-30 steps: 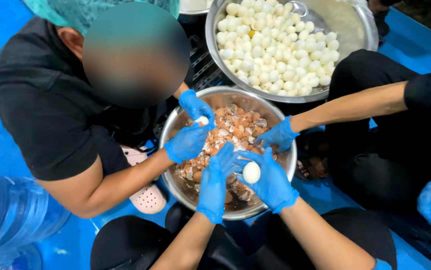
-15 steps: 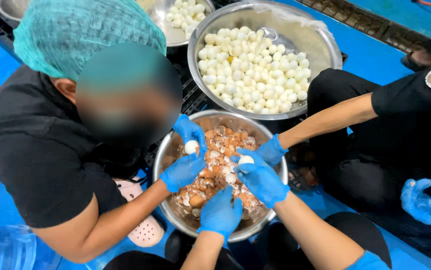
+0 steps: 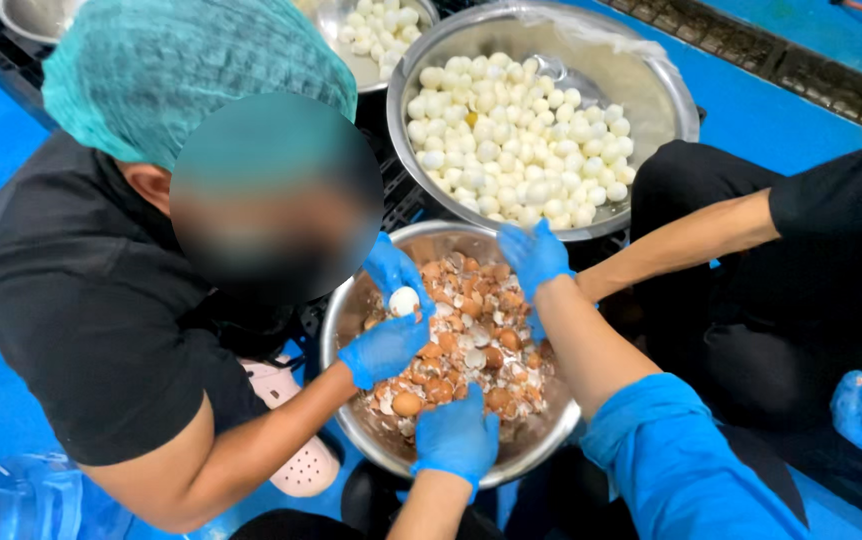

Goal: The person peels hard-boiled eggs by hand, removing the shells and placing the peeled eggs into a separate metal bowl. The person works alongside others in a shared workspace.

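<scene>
Two blue-gloved hands are working at the steel bowl of broken brown eggshells: the left hand is resting palm-down on the near rim with fingers curled loosely, gripping nothing I can make out, while the right hand is reaching over the far rim, fingers spread and empty. Opposite, a co-worker's gloved hands are pinching a peeled white egg above the shells, and beyond sits a big bowl heaped with peeled eggs.
</scene>
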